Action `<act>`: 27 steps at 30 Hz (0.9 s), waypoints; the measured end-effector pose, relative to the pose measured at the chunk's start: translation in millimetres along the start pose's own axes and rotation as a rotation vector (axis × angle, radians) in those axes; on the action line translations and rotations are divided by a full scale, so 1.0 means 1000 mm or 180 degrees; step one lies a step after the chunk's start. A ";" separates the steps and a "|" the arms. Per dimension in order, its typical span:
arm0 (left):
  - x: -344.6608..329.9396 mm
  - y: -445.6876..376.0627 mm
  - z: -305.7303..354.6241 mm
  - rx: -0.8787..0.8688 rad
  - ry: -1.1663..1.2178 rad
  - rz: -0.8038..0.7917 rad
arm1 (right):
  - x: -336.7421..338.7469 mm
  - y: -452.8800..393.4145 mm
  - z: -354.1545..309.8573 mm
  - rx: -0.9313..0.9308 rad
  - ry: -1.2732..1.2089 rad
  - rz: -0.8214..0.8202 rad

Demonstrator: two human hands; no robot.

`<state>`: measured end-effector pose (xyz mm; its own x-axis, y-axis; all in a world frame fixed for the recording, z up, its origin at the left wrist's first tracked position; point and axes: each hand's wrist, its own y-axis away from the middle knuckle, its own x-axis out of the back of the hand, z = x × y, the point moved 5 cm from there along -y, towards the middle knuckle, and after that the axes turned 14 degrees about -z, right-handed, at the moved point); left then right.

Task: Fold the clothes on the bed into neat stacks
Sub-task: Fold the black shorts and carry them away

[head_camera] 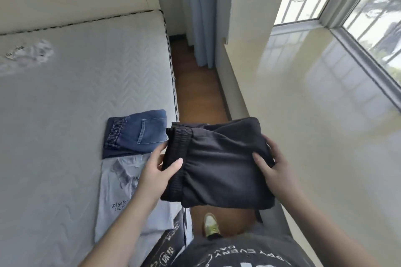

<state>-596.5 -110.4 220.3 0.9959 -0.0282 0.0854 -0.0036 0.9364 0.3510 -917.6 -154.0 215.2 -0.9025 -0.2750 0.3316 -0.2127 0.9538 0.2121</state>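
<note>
I hold a folded pair of black pants with an elastic waistband in the air, over the gap between the bed and the window ledge. My left hand grips its waistband side, my right hand grips the opposite side. On the bed near its right edge lie folded blue jeans on top of a dark garment. Just in front of them a folded light grey T-shirt with small black print lies flat. A crumpled white garment sits far left on the mattress.
A narrow strip of wooden floor runs between the bed and a glossy cream window ledge. A blue curtain hangs at the far end. My shoe shows below the pants.
</note>
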 end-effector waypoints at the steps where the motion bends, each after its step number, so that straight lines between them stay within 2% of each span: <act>1: 0.004 -0.009 0.003 0.0006 0.0013 0.0032 | -0.001 -0.014 -0.001 0.0002 -0.0018 -0.0051; 16: 0.023 -0.165 0.059 0.0183 0.0234 0.0698 | 0.020 -0.275 -0.036 0.0316 0.0253 -0.0959; 22: 0.062 -0.190 0.051 0.0315 0.0637 0.1264 | -0.025 -0.363 -0.073 0.0518 0.0529 -0.1538; 27: 0.109 -0.205 0.020 0.0439 0.1017 0.1757 | -0.096 -0.428 -0.101 0.0615 0.0689 -0.2065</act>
<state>-489.3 -313.0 176.2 0.8219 0.5695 0.0135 -0.5127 0.7293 0.4531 -702.1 -548.1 185.9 -0.4810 -0.7934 0.3731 -0.7627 0.5885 0.2683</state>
